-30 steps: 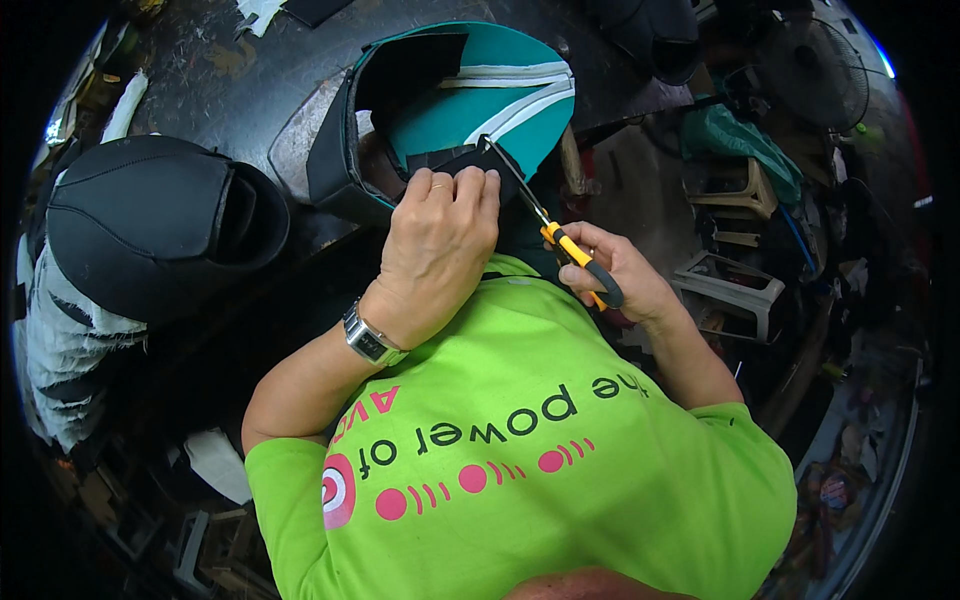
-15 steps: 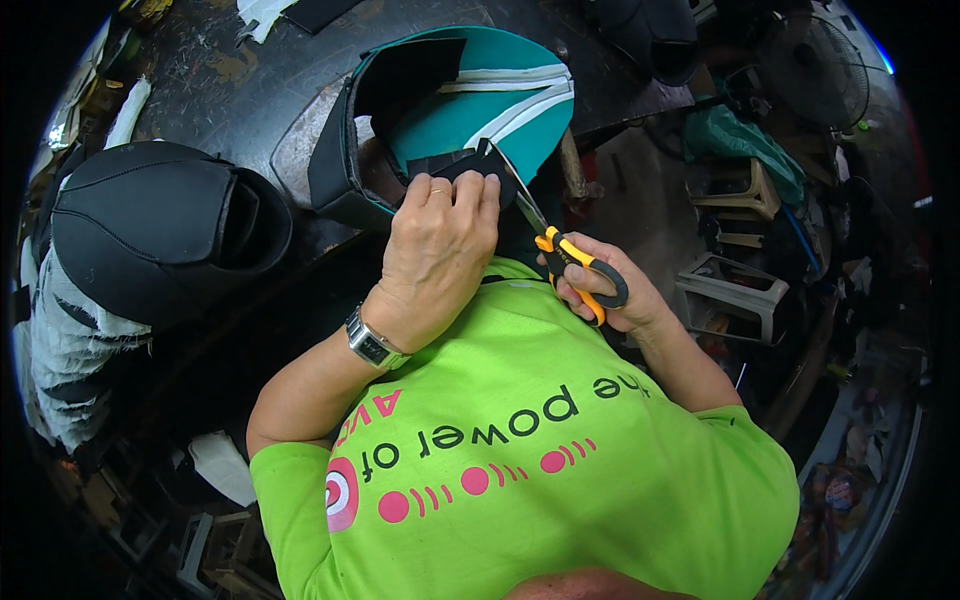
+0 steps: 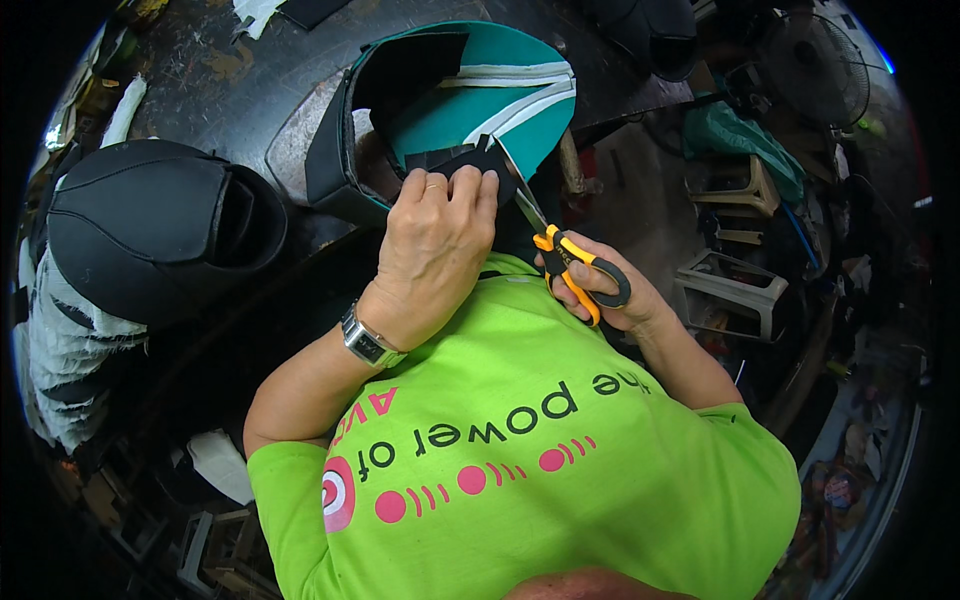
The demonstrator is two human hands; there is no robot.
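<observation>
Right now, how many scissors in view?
1: yellow-and-black scissors in the right hand, blades at the black material under the left hand. Others may be hidden.

the scissors [image 3: 556,247] pair smooth bare-metal blades with handles of yellow and black plastic, slightly shiny. the teal-lined black piece [image 3: 335,165] has a matt, foam-like outer cloth; its teal lining [image 3: 430,120] looks smooth and fine, crossed by flat white fabric strips [image 3: 515,76]. the rounded black piece [image 3: 140,225] looks like soft, dull padded cloth with stitched seams. beneath it hangs rough pale cloth [image 3: 75,340], frayed at the edges. the dark tabletop [image 3: 250,100] is scuffed and faintly glossy. the watch [image 3: 368,345] is polished metal. the green shirt [image 3: 560,350] is matt cloth, softly creased. the bag [image 3: 745,145] is crinkled, thin green plastic; the pale stool [image 3: 745,285] looks like hard plastic.
</observation>
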